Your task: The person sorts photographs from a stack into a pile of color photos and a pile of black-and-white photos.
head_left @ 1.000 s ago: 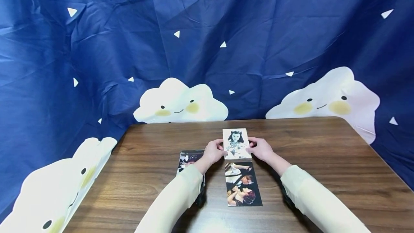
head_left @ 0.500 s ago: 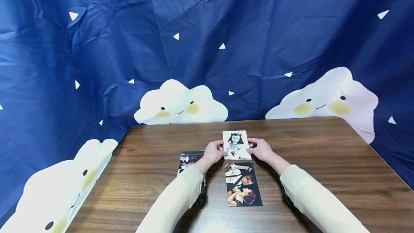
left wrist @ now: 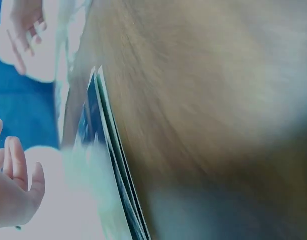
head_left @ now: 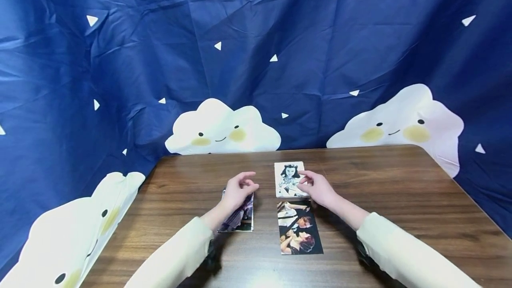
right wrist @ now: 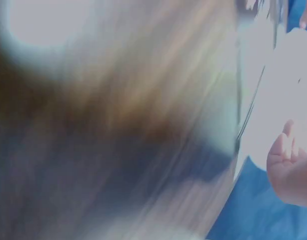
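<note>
A stack of white cards (head_left: 282,181) lies on the table, its top one printed with a blue-grey drawing of a long-haired figure. My right hand (head_left: 318,189) hovers at its right edge, thumb and forefinger apart and overlapping the picture. Over a left pile of photo cards (head_left: 245,219) is my left hand (head_left: 237,194), fingers loosely bent and nothing between them. Just below the white stack lies a dark photo card (head_left: 298,234) showing people, turned sideways. In the left wrist view the pile's layered edges (left wrist: 118,150) stand out beside the left hand (left wrist: 16,192).
The brown wood-grain table (head_left: 360,168) carries the cards near its middle. A blue cloth (head_left: 256,21) with white triangles and smiling clouds hangs behind it and along the left side.
My left hand has let go of the white stack and moved left over the photo pile. My right hand has loosened from the stack's edge. The cards stay in place.
</note>
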`<state>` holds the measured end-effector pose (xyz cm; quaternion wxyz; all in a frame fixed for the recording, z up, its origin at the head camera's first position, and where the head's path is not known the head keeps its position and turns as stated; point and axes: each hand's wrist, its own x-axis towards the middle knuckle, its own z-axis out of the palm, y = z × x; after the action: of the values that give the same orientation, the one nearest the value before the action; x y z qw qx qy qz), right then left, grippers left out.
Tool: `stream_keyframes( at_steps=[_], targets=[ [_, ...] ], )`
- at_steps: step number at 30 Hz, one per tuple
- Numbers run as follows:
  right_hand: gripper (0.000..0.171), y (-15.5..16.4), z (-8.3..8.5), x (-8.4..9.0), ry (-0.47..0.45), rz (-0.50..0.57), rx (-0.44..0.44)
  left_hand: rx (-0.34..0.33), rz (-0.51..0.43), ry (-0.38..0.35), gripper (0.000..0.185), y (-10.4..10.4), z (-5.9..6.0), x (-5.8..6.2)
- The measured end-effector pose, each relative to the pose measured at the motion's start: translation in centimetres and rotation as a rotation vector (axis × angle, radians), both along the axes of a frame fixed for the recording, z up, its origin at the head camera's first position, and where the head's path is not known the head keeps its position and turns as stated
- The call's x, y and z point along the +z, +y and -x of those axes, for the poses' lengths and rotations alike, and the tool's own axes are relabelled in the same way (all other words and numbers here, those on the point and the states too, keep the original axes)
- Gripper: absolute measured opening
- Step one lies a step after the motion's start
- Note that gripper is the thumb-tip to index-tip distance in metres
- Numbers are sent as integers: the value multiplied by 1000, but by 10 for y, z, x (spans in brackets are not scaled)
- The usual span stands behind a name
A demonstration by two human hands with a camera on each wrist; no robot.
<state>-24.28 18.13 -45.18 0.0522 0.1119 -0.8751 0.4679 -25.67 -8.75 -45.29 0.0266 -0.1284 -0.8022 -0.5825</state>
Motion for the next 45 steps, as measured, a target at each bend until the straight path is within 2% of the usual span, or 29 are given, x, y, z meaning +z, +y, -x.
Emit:
stream_keyframes(
  at_steps=[3, 5, 8, 10, 16, 20, 25, 29, 33, 37, 38, 41, 44, 45],
  targets=[
    [44, -12, -13, 3, -30, 59, 73, 51, -76, -5, 41, -24, -12, 5],
    [45, -21, -22, 4, -62, 101, 124, 84, -74, 18, 40, -37, -19, 7],
    [47, -35, -33, 3, -111, 155, 191, 113, 6, 88, 37, -54, -28, 6],
    [50, -46, -39, 2, -139, 178, 229, 116, 51, 98, 36, -63, -34, 4],
    [53, -79, -48, -4, -195, 193, 296, 128, 233, 72, 35, -86, -43, -10],
    [54, -97, -49, -11, -208, 185, 313, 133, 275, 34, 37, -95, -48, -21],
    [54, -110, -48, -16, -204, 170, 311, 153, 260, 21, 37, -103, -54, -32],
    [53, -114, -47, -16, -193, 164, 298, 134, 271, -8, 39, -103, -56, -35],
    [54, -116, -46, -15, -196, 167, 305, 109, 285, -37, 42, -101, -57, -36],
    [56, -115, -44, -19, -172, 186, 337, 117, 270, -34, 41, -99, -57, -36],
    [56, -114, -41, -25, -135, 186, 356, 121, 263, -35, 41, -99, -57, -36],
    [58, -113, -40, -27, -108, 186, 370, 139, 236, -48, 40, -98, -58, -36],
    [57, -114, -41, -25, -122, 184, 350, 154, 224, -44, 39, -97, -59, -35],
    [57, -115, -45, -19, -154, 187, 331, 159, 221, -42, 38, -96, -59, -35]
  ],
)
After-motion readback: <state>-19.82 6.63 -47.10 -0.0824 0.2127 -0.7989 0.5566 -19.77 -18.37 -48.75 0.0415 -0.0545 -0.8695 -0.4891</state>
